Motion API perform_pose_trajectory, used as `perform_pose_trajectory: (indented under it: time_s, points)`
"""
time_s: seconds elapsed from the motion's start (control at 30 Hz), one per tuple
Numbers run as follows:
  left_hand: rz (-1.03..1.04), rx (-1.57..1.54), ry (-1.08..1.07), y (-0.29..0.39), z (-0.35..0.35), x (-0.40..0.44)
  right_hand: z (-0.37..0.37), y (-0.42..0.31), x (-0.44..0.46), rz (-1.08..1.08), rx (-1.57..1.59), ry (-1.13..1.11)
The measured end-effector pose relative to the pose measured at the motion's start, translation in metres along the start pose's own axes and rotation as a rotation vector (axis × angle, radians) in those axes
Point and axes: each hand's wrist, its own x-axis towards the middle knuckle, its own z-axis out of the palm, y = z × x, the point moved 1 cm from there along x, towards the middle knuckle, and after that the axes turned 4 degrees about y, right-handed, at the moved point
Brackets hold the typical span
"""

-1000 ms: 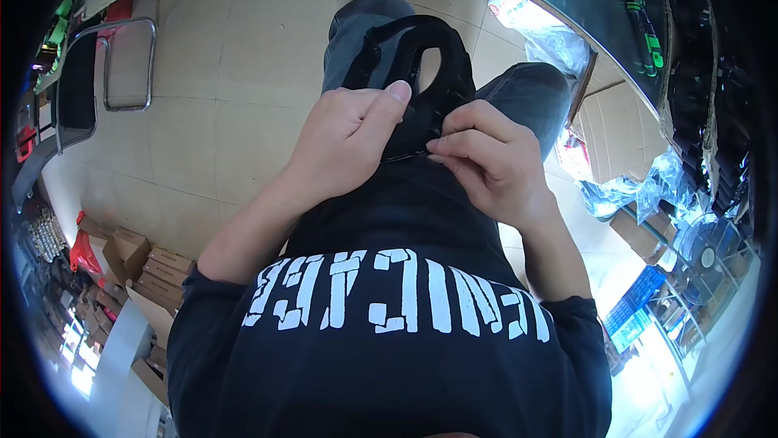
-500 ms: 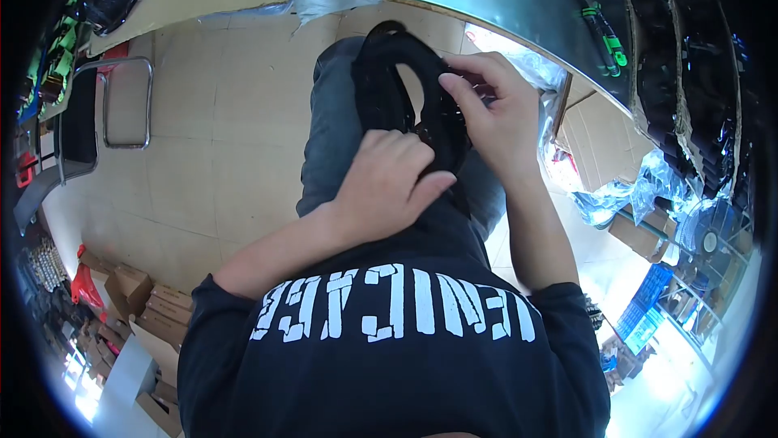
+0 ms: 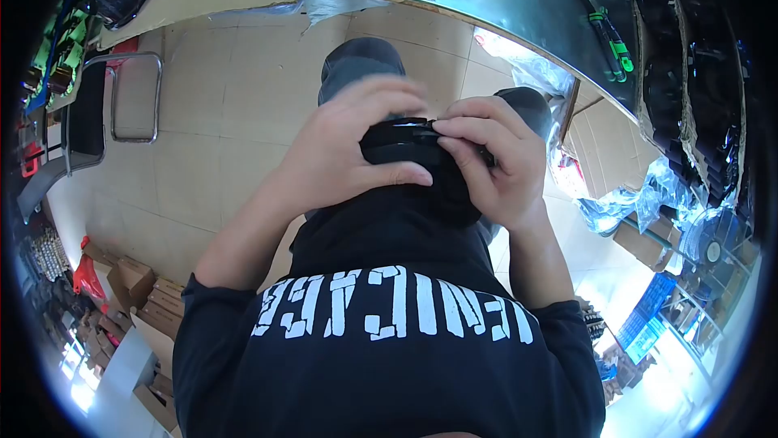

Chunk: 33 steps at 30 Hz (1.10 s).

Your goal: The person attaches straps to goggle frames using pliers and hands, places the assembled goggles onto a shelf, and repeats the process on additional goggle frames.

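Black goggles (image 3: 397,153), glossy along the upper edge, are held in front of my lap and seen edge-on. At their right end my right hand (image 3: 498,154) pinches the rim between thumb and fingers. My left hand (image 3: 348,134) wraps round the left end, its thumb along the near side. The fingers of that hand are smeared by motion over the top edge. Both hands and the dark shirt behind hide part of the goggles' outline.
A metal-topped table (image 3: 486,12) spans the far side, bearing a black-and-green tool (image 3: 612,45). Cardboard dividers with dark items (image 3: 660,57) stand at the right. A chair (image 3: 85,126) is at left, with cardboard boxes (image 3: 162,308) below it. A fan (image 3: 707,247) stands at right.
The goggles have come nearer my body and turned edge-on, so their opening no longer shows. My left hand has risen and opened out round their left end. My right hand keeps its pinch.
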Motion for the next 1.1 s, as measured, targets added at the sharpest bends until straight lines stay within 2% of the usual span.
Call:
perform_pose_trajectory:
  time_s: [0.03,0.1,0.3,0.5,1.0,1.1]
  points:
    - [-0.085,-0.202,-0.161,-0.004,0.004,-0.003,0.000,-0.002,-0.001,0.014,-0.007,-0.009]
    - [-0.108,-0.206,-0.176,-0.001,0.009,-0.008,0.001,-0.004,-0.004,0.037,-0.033,-0.012]
    - [-0.109,-0.182,-0.146,0.003,0.013,-0.008,0.003,-0.001,-0.009,-0.029,-0.092,0.013]
    - [-0.119,-0.179,-0.138,0.004,0.012,-0.010,0.004,0.001,-0.014,0.042,-0.010,0.102]
    - [-0.102,-0.204,-0.105,0.006,0.016,-0.012,0.006,-0.009,-0.010,0.034,-0.042,0.056]
    - [-0.096,-0.226,-0.042,0.007,0.018,-0.015,0.005,-0.008,-0.010,0.130,0.034,0.002]
